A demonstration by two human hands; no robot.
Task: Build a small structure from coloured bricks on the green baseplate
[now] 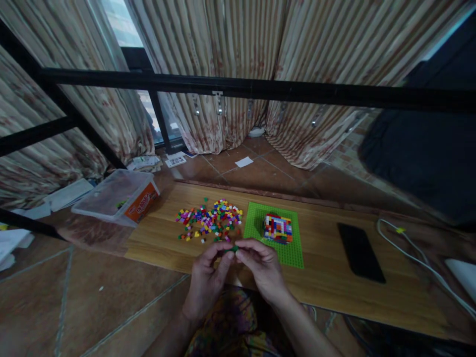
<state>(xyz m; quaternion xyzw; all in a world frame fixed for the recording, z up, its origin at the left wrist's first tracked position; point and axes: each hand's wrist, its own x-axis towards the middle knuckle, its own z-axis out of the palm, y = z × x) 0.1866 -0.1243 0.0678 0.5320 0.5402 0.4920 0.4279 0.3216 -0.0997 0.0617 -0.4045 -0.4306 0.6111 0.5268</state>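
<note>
My left hand (212, 270) and my right hand (262, 265) meet over the near edge of the wooden board, fingertips pinched together. Between them is a small dark green toy brick (233, 249), partly covered by the fingers. Just beyond lies a loose pile of small coloured bricks (213, 218). To the right, a green baseplate (256, 213) carries a built block of multicoloured bricks (278, 229), apart from both hands.
A clear plastic box (107, 191) with an orange label stands at the board's left end. A black phone (360, 253) lies on the wooden board (320, 277) to the right, near a white cable (420, 253). A black metal bar (241, 85) crosses in front of striped curtains.
</note>
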